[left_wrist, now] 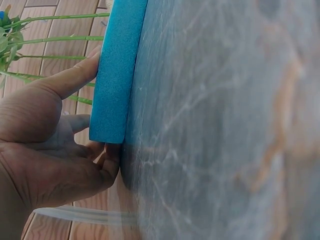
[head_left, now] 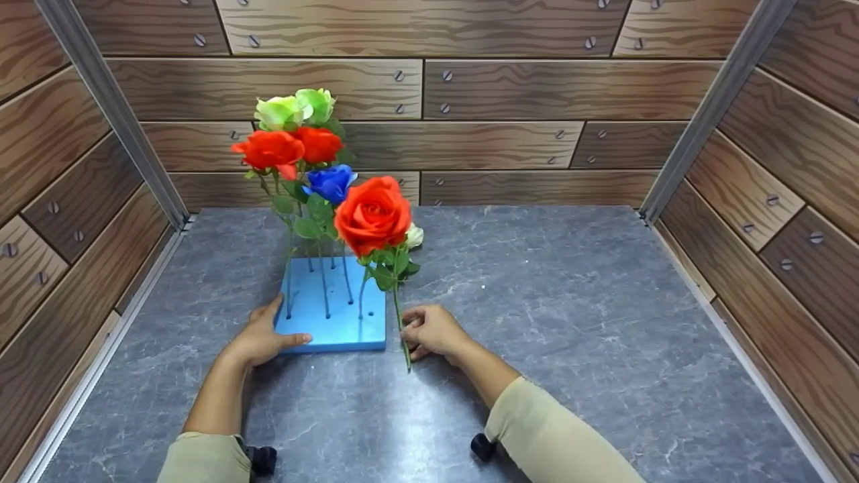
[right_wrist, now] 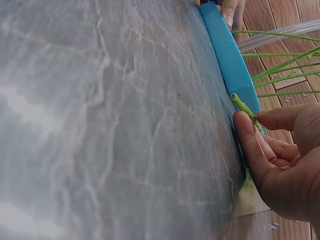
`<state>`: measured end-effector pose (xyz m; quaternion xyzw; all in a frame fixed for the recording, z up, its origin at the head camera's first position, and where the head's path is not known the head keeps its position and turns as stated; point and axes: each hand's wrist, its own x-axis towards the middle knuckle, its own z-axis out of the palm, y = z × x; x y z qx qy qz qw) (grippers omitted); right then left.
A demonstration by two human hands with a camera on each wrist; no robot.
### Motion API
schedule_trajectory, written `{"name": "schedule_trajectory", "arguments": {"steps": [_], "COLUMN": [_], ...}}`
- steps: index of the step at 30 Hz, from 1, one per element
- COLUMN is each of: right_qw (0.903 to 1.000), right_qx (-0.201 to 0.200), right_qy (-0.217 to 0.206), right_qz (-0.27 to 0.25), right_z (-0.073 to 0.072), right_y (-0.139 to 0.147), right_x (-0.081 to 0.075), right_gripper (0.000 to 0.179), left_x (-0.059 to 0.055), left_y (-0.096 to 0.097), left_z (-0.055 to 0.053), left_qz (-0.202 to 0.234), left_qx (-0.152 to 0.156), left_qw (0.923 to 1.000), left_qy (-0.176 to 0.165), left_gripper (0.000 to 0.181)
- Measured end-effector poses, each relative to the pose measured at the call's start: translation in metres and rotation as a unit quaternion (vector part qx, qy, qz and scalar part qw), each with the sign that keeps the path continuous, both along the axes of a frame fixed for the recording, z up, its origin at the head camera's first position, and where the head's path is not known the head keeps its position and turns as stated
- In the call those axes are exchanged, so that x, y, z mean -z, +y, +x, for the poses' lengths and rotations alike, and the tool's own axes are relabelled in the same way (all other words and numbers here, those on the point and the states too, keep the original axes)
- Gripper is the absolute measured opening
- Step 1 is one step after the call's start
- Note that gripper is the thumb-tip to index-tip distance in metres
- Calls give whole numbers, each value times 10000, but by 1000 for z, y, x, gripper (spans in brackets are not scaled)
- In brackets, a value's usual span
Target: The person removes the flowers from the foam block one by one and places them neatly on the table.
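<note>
My left hand (head_left: 262, 335) grips the front left corner of a flat blue foam block (left_wrist: 115, 75), thumb on the top face and fingers along its side. My right hand (head_left: 433, 329) pinches a green flower stem (right_wrist: 242, 106) between thumb and fingers, just right of the block. The stem's cut end pokes out below the fingers. Upward it runs into leaves beneath a large red rose (head_left: 373, 213) and a half-hidden white flower (head_left: 415, 236); I cannot tell which bloom it carries. Other stems stand in the block's holes, bearing red roses (head_left: 268, 151), a blue rose (head_left: 330, 183) and pale green roses (head_left: 278, 113).
A small hole (head_left: 370, 313) without a stem shows near the block's right edge. The block lies on a grey marbled tabletop (head_left: 570, 322). Wood-patterned walls (head_left: 496, 87) with metal corner posts (head_left: 711, 100) enclose the back and sides.
</note>
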<state>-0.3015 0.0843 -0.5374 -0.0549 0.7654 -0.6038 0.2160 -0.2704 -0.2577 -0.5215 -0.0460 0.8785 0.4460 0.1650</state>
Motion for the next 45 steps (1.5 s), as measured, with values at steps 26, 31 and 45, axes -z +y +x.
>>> {"name": "schedule_trajectory", "arguments": {"steps": [26, 31, 45], "right_qw": [9770, 9736, 9741], "right_qx": [-223, -335, -478], "right_qy": [1969, 2215, 2211], "right_qz": [791, 434, 55], "right_z": [5, 8, 6], "right_y": [-18, -30, -47], "right_x": [-17, -20, -11], "right_gripper": [35, 38, 39], "left_x": [-2, -4, 0], "left_y": [-4, -6, 0], "left_z": [2, 2, -1], "left_qz": [-63, -123, 55], "left_qx": [-119, -158, -237], "left_qw": [9999, 9997, 9996], "left_qy": [79, 138, 142], "left_gripper": [124, 124, 127]}}
